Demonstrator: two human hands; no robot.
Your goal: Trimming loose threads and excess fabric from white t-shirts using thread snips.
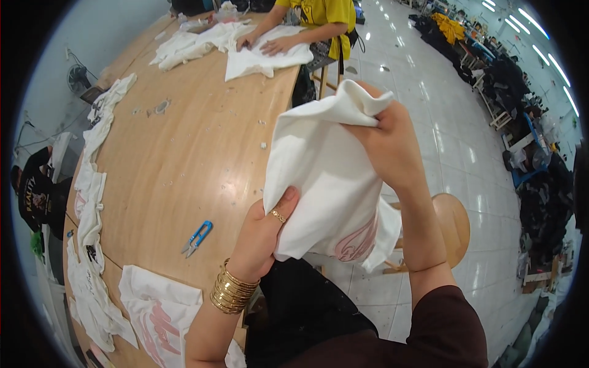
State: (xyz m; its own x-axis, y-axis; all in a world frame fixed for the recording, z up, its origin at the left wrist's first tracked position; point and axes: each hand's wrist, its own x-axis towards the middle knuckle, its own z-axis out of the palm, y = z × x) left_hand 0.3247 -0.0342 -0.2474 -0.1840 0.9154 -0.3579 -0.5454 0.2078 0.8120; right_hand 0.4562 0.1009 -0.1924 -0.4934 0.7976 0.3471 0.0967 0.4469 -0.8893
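A white garment [325,165] with a pink print near its lower end hangs between my hands, off the table's right edge. My left hand [261,233], with a ring and gold bangles at the wrist, pinches its left side, thumb on top. Higher up, my right hand [389,144] grips a bunched fold at the top right; its fingertips are partly hidden by the cloth. On the table left of my left hand lies a pair of blue thread snips [197,238]. Another white garment with a pink print [161,313] rests at the near table edge.
White garments [92,214] line the wooden table's [178,153] left side. Across the far end, a person in yellow [322,15] handles white cloth [270,55]. A round wooden stool [453,227] stands at right. Dark cloth piles [546,208] lie beyond the tiled floor.
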